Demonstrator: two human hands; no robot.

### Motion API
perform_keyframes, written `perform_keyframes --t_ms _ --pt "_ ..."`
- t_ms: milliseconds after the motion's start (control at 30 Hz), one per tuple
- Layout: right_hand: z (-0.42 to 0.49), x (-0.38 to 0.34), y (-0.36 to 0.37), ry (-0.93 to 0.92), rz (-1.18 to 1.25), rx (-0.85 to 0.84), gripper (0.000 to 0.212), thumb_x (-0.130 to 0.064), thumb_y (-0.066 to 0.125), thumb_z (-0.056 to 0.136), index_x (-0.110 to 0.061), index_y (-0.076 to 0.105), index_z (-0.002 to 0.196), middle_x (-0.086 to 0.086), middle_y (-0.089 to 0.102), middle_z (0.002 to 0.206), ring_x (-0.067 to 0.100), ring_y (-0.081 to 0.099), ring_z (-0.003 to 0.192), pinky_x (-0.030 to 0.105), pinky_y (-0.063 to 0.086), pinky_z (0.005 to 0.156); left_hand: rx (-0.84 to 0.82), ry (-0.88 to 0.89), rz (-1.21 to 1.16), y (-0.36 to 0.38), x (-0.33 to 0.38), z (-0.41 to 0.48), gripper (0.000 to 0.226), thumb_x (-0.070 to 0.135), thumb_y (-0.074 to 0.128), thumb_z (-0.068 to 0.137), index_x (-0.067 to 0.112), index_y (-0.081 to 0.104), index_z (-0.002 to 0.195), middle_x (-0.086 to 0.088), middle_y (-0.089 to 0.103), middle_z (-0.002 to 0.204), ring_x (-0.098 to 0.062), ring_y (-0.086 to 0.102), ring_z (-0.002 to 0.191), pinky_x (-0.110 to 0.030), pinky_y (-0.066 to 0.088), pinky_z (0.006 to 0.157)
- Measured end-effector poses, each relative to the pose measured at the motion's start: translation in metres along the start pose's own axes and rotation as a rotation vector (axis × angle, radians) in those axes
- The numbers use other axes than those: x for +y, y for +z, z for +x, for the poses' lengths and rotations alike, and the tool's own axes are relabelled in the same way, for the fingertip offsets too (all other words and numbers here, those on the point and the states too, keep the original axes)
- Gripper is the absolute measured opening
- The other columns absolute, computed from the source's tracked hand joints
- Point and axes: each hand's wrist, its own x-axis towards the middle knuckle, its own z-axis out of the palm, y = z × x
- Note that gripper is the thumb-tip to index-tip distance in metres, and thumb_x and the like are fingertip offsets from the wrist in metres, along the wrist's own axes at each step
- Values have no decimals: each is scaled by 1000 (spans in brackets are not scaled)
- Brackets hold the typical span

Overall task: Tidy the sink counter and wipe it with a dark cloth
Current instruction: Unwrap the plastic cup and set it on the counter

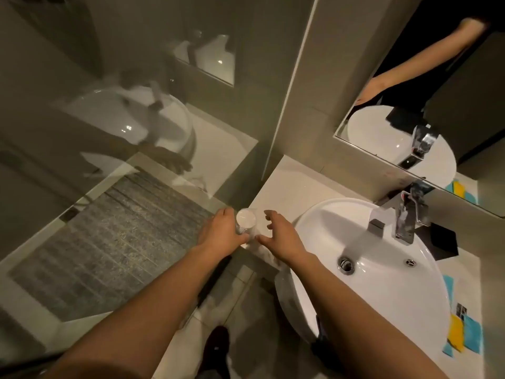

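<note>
My left hand [221,232] grips the clear glass [246,221] at the counter's [295,187] left edge, steadying it for moving aside; my right hand [278,233] hovers beside it, fingers spread, holding nothing.

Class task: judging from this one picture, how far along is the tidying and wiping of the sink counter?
Early. Nothing looks done yet. In hand: the left hand has its grip on a clear glass at the counter corner; the right hand hovers open beside it. Left: the dark item behind the tap, and wiping, with no cloth held.
</note>
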Motion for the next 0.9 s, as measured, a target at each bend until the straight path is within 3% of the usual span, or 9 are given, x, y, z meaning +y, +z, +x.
perform_keyframes --t_ms 133,367,533,667,800,900 --pt "19 2 2 54 92 -60 76 -37 79 86 -24 41 150 1 52 151 24 62 122 37 52 100 -86 -19 -97 8 -5 19 81 51 86 69 18 48 133 -5 60 130 -27 61 113 -44 54 88" --pt "42 15 12 2 151 -157 62 -27 79 88 -25 51 143 1 62 140 25 65 118 36 52 98 -48 51 -392 26 -20 35 70 40 90 71 23 59 131 2 69 123 -17 62 112 -28 48 88" --pt "44 17 14 -1 215 -115 54 -27 78 89 -22 57 138 2 66 136 21 65 114 29 51 96 -48 100 -443 25 -22 37 66 46 89 71 26 62 128 7 70 119 -13 63 111 -32 54 93" --pt "35 16 -2 -14 258 -62 55 -33 77 90 -24 56 140 -1 65 137 11 62 106 16 47 87 -48 149 -481 15 -9 37 61 45 89 72 27 64 124 11 70 113 -8 63 105 -19 49 85" --pt "10 18 -38 -24 260 26 51 -38 73 92 -27 58 139 -6 65 136 8 63 103 22 52 92 -77 248 -461 -1 22 33 60 43 88 73 28 63 126 12 68 116 -7 63 105 -22 51 86" --pt "-18 27 -71 -39 274 102 48 -36 73 93 -27 59 138 -11 67 131 5 64 101 17 50 89 -91 348 -469 -9 56 25 56 44 88 71 29 65 121 12 69 113 -6 63 103 -29 55 87"
